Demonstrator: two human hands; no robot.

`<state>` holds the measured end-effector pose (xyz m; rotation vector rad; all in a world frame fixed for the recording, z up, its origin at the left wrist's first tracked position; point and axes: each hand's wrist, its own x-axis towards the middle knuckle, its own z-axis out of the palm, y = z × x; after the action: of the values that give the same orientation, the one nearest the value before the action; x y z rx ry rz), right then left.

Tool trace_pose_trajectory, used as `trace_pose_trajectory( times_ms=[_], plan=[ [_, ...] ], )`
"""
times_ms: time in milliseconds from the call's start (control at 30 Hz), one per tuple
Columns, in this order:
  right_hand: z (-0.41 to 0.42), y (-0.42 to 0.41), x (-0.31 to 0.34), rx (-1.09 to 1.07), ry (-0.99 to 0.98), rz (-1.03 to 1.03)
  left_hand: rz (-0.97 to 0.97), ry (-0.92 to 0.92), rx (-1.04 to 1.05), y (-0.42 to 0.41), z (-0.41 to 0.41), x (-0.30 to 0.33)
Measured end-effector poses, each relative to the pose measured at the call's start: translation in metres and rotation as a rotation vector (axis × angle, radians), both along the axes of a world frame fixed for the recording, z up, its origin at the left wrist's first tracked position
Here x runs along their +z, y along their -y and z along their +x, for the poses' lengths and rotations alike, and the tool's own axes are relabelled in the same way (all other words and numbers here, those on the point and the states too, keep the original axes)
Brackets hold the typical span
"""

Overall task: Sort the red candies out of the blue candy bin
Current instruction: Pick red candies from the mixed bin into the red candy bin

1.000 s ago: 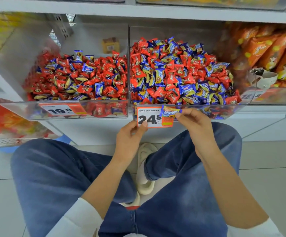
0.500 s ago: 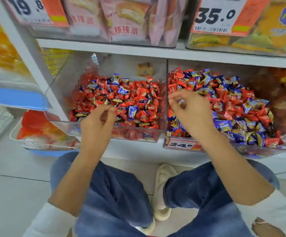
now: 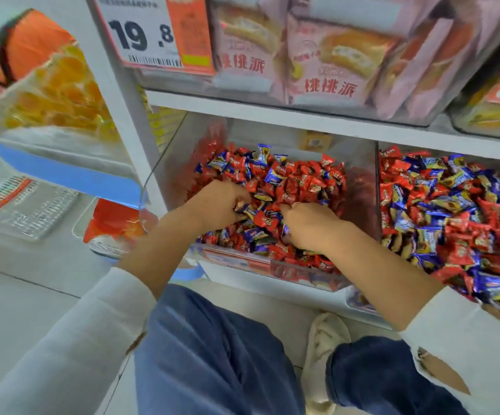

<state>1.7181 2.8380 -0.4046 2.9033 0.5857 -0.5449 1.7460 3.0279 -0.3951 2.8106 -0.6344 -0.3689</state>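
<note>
Two clear bins sit side by side on the low shelf. The left bin (image 3: 168, 175) holds mostly red candies (image 3: 298, 182) with some blue candies (image 3: 274, 176) mixed in. The right bin (image 3: 362, 299) holds a mix of blue candies (image 3: 428, 238) and red candies (image 3: 400, 167). Both my hands are inside the left bin. My left hand (image 3: 217, 205) curls its fingers round a few candies at the middle of the pile. My right hand (image 3: 310, 227) lies just right of it, knuckles up, with its fingers dug into the pile and the fingertips hidden.
A shelf board (image 3: 272, 110) runs close above the bins, carrying pink cake packets (image 3: 326, 61) and a 19.8 price tag (image 3: 153, 34). A white upright (image 3: 123, 109) borders the left bin. My knees and a white slipper (image 3: 323, 339) are below on the floor.
The view has closed in on the left bin. My right hand crossed from the right bin into the left one, and my left hand pushed deeper into the same pile.
</note>
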Motion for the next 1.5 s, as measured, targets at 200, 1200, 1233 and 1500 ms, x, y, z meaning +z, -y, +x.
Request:
trace_pose_trajectory(
  times_ms=[200,1200,1233,1500],
  plan=[
    [0.004,-0.002,-0.005,0.007,0.034,0.023,0.140,-0.050,-0.127,0.018,0.011,-0.013],
    [-0.001,0.006,0.005,-0.262,0.088,0.295,-0.065,-0.182,0.103,0.017,0.028,-0.008],
    [0.001,0.002,0.004,-0.280,0.112,0.312,-0.047,-0.165,0.091,0.019,0.028,-0.007],
    [0.007,-0.016,-0.031,-0.296,0.035,0.310,0.157,-0.033,-0.126,0.047,0.018,-0.031]
  ],
)
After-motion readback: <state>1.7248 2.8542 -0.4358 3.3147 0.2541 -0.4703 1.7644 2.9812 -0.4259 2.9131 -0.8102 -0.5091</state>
